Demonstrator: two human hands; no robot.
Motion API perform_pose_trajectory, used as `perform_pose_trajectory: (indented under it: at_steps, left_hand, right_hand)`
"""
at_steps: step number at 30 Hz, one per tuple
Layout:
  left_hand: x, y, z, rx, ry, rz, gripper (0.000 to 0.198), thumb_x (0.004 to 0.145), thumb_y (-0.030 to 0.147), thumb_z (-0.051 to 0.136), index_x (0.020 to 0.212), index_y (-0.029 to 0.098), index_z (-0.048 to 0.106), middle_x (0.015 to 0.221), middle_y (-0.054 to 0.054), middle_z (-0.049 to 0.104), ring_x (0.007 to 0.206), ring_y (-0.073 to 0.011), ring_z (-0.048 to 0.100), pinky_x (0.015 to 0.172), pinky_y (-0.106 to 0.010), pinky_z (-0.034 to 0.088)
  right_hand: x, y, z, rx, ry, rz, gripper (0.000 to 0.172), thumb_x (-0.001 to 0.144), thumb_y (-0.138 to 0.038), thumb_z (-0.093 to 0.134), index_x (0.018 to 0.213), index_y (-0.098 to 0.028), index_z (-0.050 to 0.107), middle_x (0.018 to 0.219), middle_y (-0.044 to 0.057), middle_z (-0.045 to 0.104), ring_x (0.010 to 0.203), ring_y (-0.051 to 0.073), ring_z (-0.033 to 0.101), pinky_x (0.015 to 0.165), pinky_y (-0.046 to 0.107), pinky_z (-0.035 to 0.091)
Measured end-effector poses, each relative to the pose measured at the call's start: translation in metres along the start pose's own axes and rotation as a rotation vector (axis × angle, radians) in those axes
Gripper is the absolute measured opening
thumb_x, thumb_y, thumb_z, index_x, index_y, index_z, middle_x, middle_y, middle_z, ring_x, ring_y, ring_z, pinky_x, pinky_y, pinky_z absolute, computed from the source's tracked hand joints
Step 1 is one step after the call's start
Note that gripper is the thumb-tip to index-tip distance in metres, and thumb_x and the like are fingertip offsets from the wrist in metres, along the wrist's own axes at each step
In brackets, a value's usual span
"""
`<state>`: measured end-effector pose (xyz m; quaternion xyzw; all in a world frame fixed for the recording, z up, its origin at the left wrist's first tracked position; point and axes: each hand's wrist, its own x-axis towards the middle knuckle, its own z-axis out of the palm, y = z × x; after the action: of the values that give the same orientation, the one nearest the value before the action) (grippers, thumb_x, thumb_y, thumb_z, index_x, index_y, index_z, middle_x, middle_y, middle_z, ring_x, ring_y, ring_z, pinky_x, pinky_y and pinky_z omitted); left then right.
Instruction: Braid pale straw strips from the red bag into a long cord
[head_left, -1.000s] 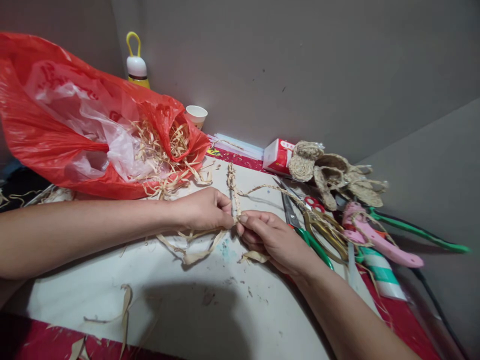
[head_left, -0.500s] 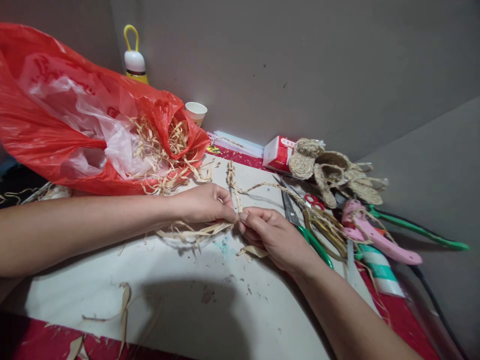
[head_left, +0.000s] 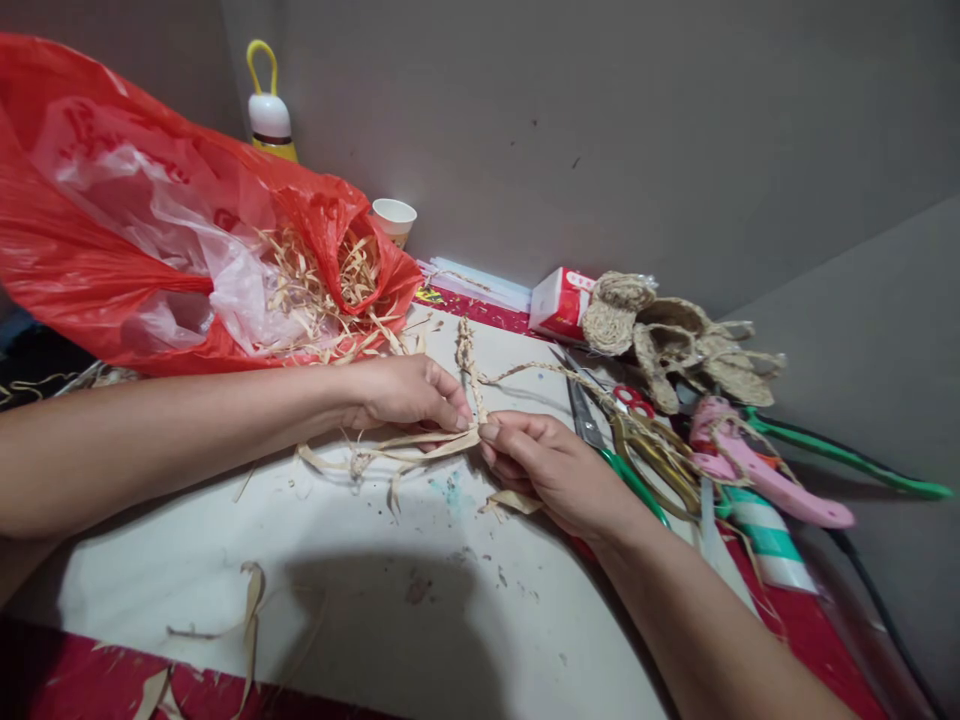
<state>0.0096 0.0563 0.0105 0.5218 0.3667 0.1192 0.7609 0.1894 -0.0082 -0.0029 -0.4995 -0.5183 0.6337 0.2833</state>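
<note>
A thin braid of dried straw (head_left: pixel 467 365) runs away from me across the white board (head_left: pixel 420 590). My left hand (head_left: pixel 409 392) pinches its near end, with loose flat straw strips (head_left: pixel 390 448) trailing out leftwards below its fingers. My right hand (head_left: pixel 544 468) is closed in a pinch on the same spot from the right, thumb on top, with a short strip (head_left: pixel 514 500) curling under its palm. The two hands almost touch at the fingertips.
A red plastic bag (head_left: pixel 142 250) spilling straw lies at the left. A paper cup (head_left: pixel 394 217) and a yellow bottle (head_left: pixel 270 110) stand by the wall. Right of the board lie scissors (head_left: pixel 611 440), woven straw pieces (head_left: pixel 667 340), a pink tool (head_left: pixel 757 470) and a red box (head_left: pixel 564 300).
The loose strips under my left hand have been pulled straighter and higher off the board. My left hand has shifted slightly up and toward the braid; my right hand stays put.
</note>
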Motion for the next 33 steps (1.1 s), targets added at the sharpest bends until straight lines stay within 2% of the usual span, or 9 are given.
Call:
perform_pose_trajectory:
  at_steps: [6,10,13,18,23,28,30,33]
  left_hand:
    - [0.001,0.0,0.002,0.126,-0.037,0.098,0.003,0.07,0.01,0.057,0.069,0.013,0.056,0.05,0.006,0.049,0.046,-0.0051,0.043,0.05,-0.017,0.033]
    - [0.001,0.001,-0.002,0.281,-0.051,0.13,0.003,0.071,0.017,0.057,0.072,0.014,0.057,0.051,0.007,0.045,0.045,-0.0054,0.036,0.047,-0.018,0.027]
    - [-0.001,0.005,-0.005,0.436,-0.044,0.143,0.01,0.071,0.023,0.057,0.069,0.014,0.058,0.054,0.006,0.046,0.047,-0.0061,0.035,0.049,-0.02,0.027]
    - [-0.009,0.015,-0.005,0.698,-0.01,0.271,0.014,0.073,0.022,0.052,0.06,0.015,0.051,0.053,0.006,0.041,0.051,-0.0074,0.035,0.051,-0.021,0.027]
    - [-0.02,0.018,0.01,0.872,0.082,0.316,0.019,0.075,0.022,0.044,0.058,0.016,0.048,0.052,0.005,0.041,0.051,-0.0084,0.037,0.05,-0.022,0.027]
    - [-0.032,0.005,0.036,1.216,0.271,0.345,0.021,0.077,0.022,0.041,0.065,0.016,0.058,0.058,-0.002,0.057,0.052,-0.0133,0.049,0.05,-0.024,0.032]
    - [-0.034,-0.003,0.043,1.375,0.27,0.356,0.019,0.077,0.02,0.043,0.073,0.015,0.061,0.06,-0.005,0.061,0.053,-0.0163,0.054,0.05,-0.026,0.034]
    - [-0.034,-0.018,0.048,1.548,0.187,0.417,0.018,0.072,0.014,0.048,0.085,0.012,0.061,0.059,-0.006,0.062,0.051,-0.0179,0.057,0.048,-0.026,0.037]
  right_hand:
    - [0.0,0.001,-0.001,0.002,-0.013,-0.003,0.034,0.086,-0.039,0.051,0.06,-0.016,0.051,0.044,-0.01,0.027,0.041,0.005,0.017,0.038,0.018,0.013]
    - [-0.001,0.001,-0.001,0.004,-0.013,0.008,0.034,0.086,-0.039,0.051,0.06,-0.016,0.05,0.044,-0.01,0.026,0.041,0.005,0.016,0.038,0.019,0.012]
    - [-0.002,0.0,0.001,-0.006,0.0,0.016,0.034,0.086,-0.039,0.05,0.06,-0.017,0.049,0.044,-0.01,0.025,0.041,0.005,0.015,0.037,0.02,0.012]
    - [-0.002,-0.002,0.007,-0.11,0.06,-0.021,0.032,0.085,-0.032,0.049,0.057,-0.018,0.045,0.044,-0.009,0.028,0.04,0.005,0.018,0.037,0.02,0.014]
    - [-0.003,0.0,0.013,-0.143,0.145,-0.034,0.031,0.083,-0.027,0.05,0.055,-0.019,0.04,0.045,-0.008,0.031,0.04,0.005,0.023,0.037,0.02,0.017]
    - [-0.004,0.002,0.018,0.036,0.123,0.002,0.032,0.081,-0.031,0.055,0.055,-0.019,0.042,0.043,-0.009,0.029,0.038,0.005,0.019,0.036,0.02,0.013]
    - [-0.004,0.001,0.019,0.107,0.109,0.008,0.037,0.08,-0.035,0.057,0.052,-0.018,0.04,0.041,-0.009,0.029,0.038,0.004,0.018,0.036,0.019,0.013]
    - [-0.003,0.0,0.019,0.181,0.102,0.026,0.041,0.079,-0.038,0.06,0.05,-0.017,0.04,0.041,-0.009,0.029,0.039,0.004,0.018,0.037,0.019,0.013]
